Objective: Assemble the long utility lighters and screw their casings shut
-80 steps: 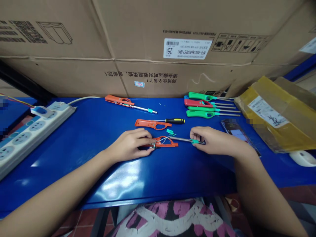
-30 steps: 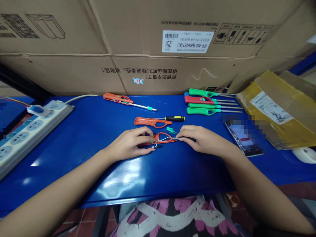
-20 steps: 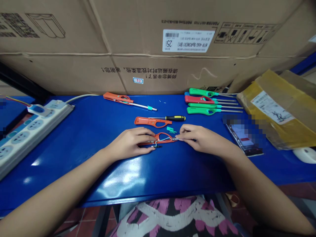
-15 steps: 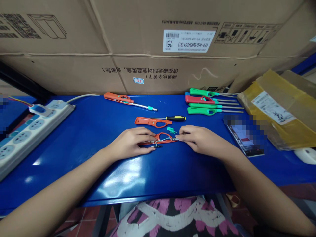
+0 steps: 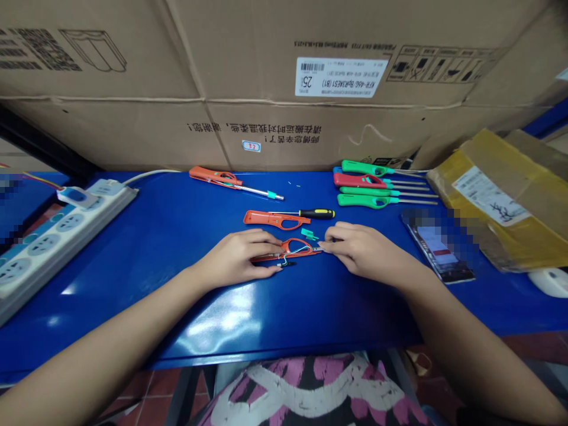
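Observation:
An opened orange lighter half-shell (image 5: pixel 296 249) with thin wires inside lies on the blue table (image 5: pixel 160 248). My left hand (image 5: pixel 237 258) presses its handle end down, fingers curled over it. My right hand (image 5: pixel 361 248) pinches the metal tube at the shell's front end, and the hand hides most of the tube. The other orange half-shell (image 5: pixel 273 220) lies just behind, beside a small teal plastic piece (image 5: pixel 309 234) and a black-and-yellow screwdriver (image 5: pixel 313 214).
A whole orange lighter (image 5: pixel 231 180) lies further back. Several green and red lighters (image 5: pixel 368 184) are lined up at the back right. A phone (image 5: pixel 441 247), a yellow parcel (image 5: pixel 501 201), a white power strip (image 5: pixel 53 234) and big cardboard boxes (image 5: pixel 266 83) ring the work spot.
My right hand has slid left along the metal tube, from its teal tip to the shell's front end. My left hand has stayed on the shell.

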The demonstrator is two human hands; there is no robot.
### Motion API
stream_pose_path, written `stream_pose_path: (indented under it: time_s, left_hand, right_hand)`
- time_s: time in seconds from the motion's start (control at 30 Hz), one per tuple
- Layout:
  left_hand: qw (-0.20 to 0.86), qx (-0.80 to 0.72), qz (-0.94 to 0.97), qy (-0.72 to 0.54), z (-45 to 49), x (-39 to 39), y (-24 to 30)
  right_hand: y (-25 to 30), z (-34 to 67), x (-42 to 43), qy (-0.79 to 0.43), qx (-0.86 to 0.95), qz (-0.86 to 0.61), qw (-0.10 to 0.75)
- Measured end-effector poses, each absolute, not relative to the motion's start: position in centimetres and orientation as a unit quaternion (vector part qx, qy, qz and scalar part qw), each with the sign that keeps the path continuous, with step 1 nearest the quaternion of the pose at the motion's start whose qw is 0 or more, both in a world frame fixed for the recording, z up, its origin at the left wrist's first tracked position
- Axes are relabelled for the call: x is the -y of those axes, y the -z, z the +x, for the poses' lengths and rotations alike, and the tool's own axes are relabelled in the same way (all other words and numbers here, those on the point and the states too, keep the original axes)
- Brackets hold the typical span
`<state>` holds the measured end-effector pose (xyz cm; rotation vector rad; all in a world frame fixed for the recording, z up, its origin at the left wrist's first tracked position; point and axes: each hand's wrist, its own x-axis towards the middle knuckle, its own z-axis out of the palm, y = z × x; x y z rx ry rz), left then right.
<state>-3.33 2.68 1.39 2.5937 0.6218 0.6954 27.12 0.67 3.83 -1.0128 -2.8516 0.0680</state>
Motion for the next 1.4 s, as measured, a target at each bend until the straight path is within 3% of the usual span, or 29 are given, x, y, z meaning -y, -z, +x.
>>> stream_pose_path:
  time_s: [0.7, 1.4]
  left_hand:
    - [0.169, -0.235, 0.931, -0.224, -3.4, -2.6, -1.3]
    - [0.17, -0.235, 0.928, -0.233, -3.2, -2.5, -1.3]
  right_hand:
    - [-3.3, 27.6, -0.9, -0.114, 0.92, -0.36, 0.104]
    - [-3.6, 27.1, -0.6, -0.06, 0.937, -0.34, 0.051]
